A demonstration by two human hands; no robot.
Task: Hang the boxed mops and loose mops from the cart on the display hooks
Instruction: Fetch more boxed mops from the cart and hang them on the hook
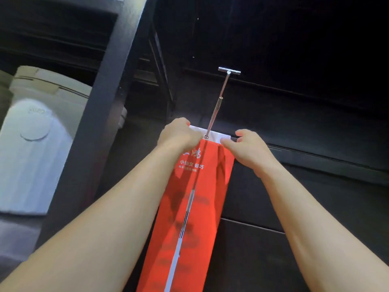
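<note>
A long red mop box point(195, 207) with white lettering and a white top flap hangs upright in front of the dark display wall. A chrome display hook point(221, 100) runs from its bracket on the wall down to the flap, and its tip sits at the hole in the flap. My left hand point(179, 133) grips the box's top left corner. My right hand point(244, 146) pinches the top right corner of the flap. Both arms reach up from below.
A dark upright post point(109, 102) of the shelving stands left of the box. Beyond it, white toilets point(35, 140) fill the left side. Dark wall panels point(305, 186) with horizontal rails lie behind and to the right.
</note>
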